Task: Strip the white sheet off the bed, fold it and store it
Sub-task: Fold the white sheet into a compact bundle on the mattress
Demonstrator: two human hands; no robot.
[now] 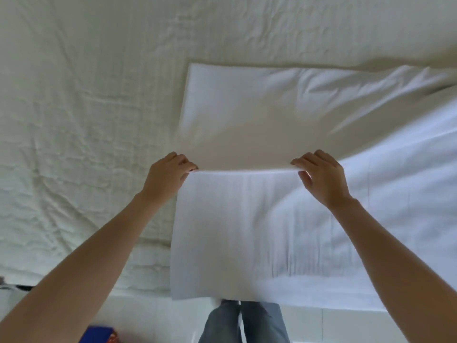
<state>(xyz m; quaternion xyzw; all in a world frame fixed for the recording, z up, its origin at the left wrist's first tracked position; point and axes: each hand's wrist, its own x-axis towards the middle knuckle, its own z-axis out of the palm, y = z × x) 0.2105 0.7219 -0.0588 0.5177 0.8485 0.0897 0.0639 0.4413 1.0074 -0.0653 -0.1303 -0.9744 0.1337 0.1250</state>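
1. The white sheet (247, 219) is already off and half folded, lying across the near side of the bed (86, 107) and hanging a little over its edge, right in front of the person.
2. The left hand (164, 175) pinches the fold line at its left end, thumb and fingers closed on the cloth. The right hand (321, 177) pinches the same line further along, fingers curled over the top.
3. Between the two hands the edge runs taut and straight; beyond them a flap lifts away toward the far side.
4. It looks light, thin and limp, so I'd judge it will sag wherever it isn't held. The corners and the fold line are the places to grip, both hands well apart.
5. The cotton looks matte, probably not slippery, and not fragile.
6. Appearance: bright, bluish white against the creamier, quilted bed surface, with soft creases past the right hand and a crisp, squared corner beyond the left.
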